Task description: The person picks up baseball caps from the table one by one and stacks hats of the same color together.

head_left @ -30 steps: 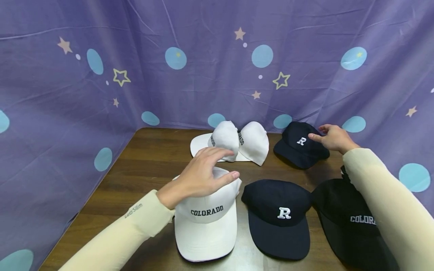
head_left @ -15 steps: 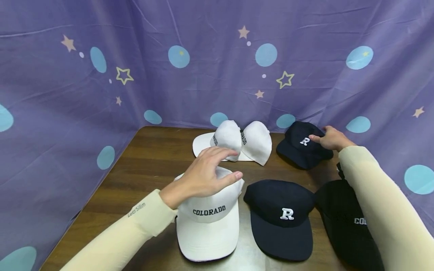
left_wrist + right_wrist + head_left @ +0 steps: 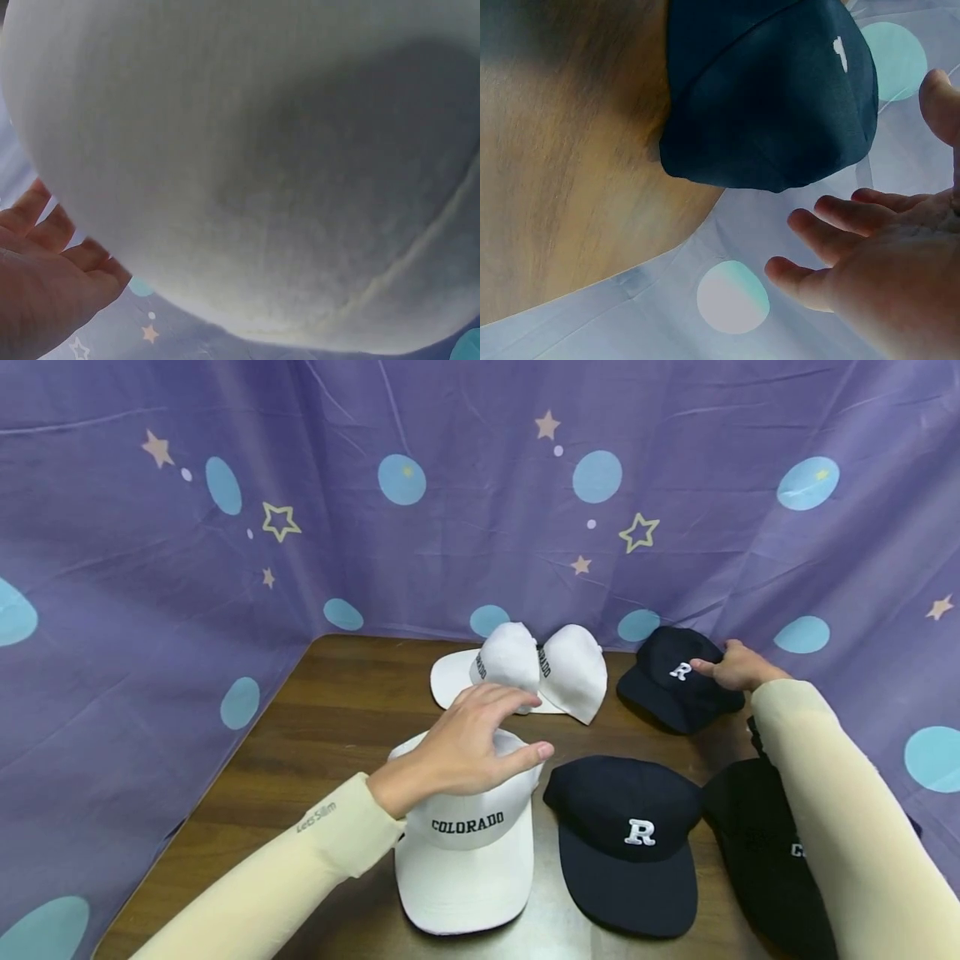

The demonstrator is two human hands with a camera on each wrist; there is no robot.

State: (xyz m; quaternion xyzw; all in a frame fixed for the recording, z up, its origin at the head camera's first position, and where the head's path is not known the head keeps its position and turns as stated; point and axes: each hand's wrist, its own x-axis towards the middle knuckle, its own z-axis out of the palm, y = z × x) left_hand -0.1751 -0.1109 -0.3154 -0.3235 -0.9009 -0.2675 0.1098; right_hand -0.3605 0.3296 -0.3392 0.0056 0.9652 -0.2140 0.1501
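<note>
My left hand (image 3: 467, 745) is held over the crown of a white cap (image 3: 465, 885) lettered COLORADO, at the front middle in the head view. Its fingers are gently bent with the thumb apart; whether they touch the cloth I cannot tell. That white cap (image 3: 225, 172) fills most of the left wrist view. At the back right, my right hand (image 3: 741, 667) is beside a navy cap (image 3: 663, 647) marked with a white R. In the right wrist view, the fingers of my right hand (image 3: 885, 262) are spread and apart from the navy cap (image 3: 772, 105).
Behind my left hand lie two white caps (image 3: 576, 668), one tucked against the other. At the front are another navy R cap (image 3: 622, 802) and a black cap (image 3: 765, 852), partly hidden by my right sleeve. A purple curtain (image 3: 465, 560) hangs behind the wooden table (image 3: 300, 743).
My right hand has come slightly closer to the back navy cap. My left hand has shifted a little to the right over the white cap. The head view has turned slightly left.
</note>
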